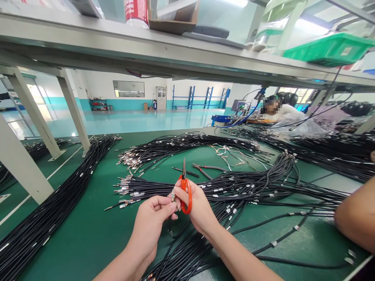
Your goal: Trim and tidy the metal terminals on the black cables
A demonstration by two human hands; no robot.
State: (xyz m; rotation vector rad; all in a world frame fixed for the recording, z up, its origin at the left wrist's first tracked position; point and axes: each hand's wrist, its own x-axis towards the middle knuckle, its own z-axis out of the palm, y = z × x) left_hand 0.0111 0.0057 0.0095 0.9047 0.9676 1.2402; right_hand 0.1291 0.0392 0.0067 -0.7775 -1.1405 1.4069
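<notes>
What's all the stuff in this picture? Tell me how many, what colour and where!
Scissors: one, orange handles, right hand
Metal tip: one, silvery, between both hands' fingers
Cable bundles: several, black, across the table
Pliers: one, dark handles, beyond the hands
Pen-like tool: one, black, left of the pliers
Thin wires: several, pale and brownish, behind the pliers
Table: one, green, below
Shelf: one, greyish, overhead
Can: one, red and white, on the shelf
Bin: one, green, shelf's right
Cabinet: one, pale, far wall
Co-worker: one, pale sleeve, far right
Another person's arm: one, bare, right edge
Left hand: one, bare, centre
Right hand: one, bare, centre
</notes>
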